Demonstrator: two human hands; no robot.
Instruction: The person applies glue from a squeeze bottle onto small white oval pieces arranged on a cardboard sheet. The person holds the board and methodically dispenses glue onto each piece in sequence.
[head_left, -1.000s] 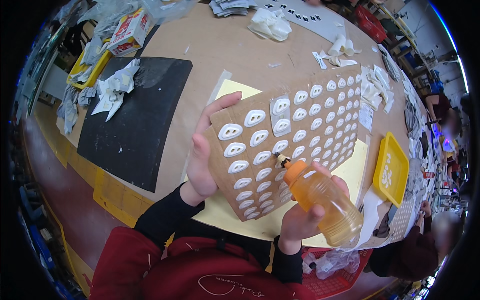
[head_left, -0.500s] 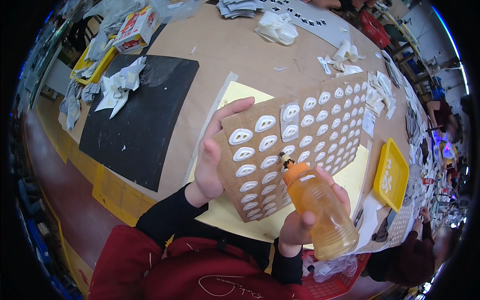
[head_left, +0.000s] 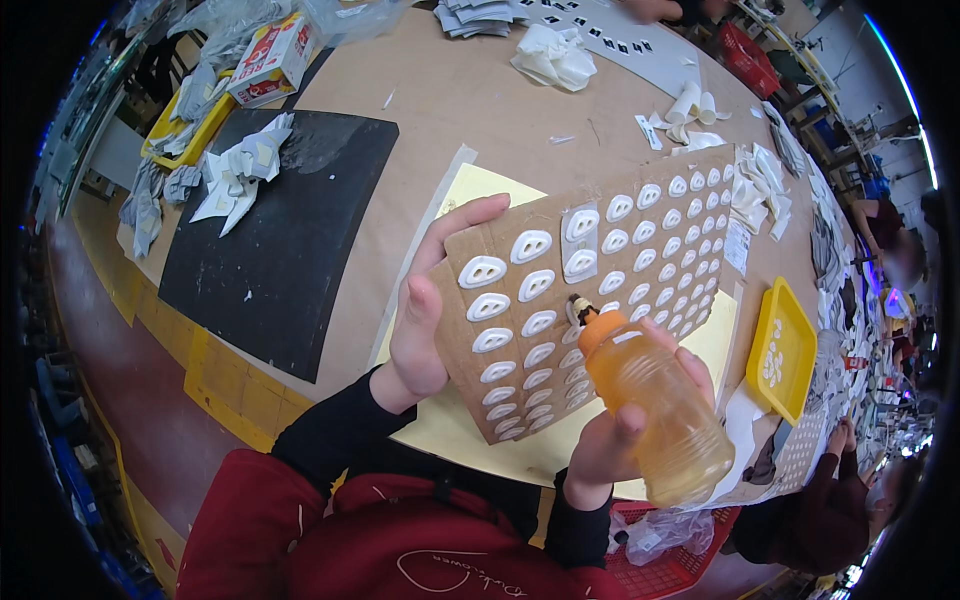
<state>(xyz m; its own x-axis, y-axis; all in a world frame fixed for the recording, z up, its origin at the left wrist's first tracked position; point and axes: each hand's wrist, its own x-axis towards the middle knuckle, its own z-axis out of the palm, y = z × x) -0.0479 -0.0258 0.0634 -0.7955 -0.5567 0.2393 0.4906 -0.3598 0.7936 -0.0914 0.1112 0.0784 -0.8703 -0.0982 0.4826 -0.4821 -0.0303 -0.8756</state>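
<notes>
My left hand (head_left: 428, 310) grips the left edge of a brown cardboard sheet (head_left: 510, 395), held tilted above the table. Rows of small white oval pieces (head_left: 536, 285), each with two holes, cover its face. A clear strip lies over two of them near the upper edge. In my right hand (head_left: 625, 430) is a squeeze bottle (head_left: 665, 415) with an orange cap and amber liquid inside. Its dark-wrapped nozzle (head_left: 582, 308) points at a white piece in the third column, touching it or very near; I cannot tell which.
Under the cardboard lies a pale yellow board (head_left: 480, 185). A black mat (head_left: 290, 230) with white scraps is at left, beside a yellow tray (head_left: 205, 125) and a box (head_left: 272, 60). Another yellow tray (head_left: 785, 350) holds white pieces at right. Co-workers sit farther right; a red basket (head_left: 670, 565) stands below.
The squeeze bottle and my right hand have moved slightly right, the nozzle also a little up. My left hand and the cardboard stay in place.
</notes>
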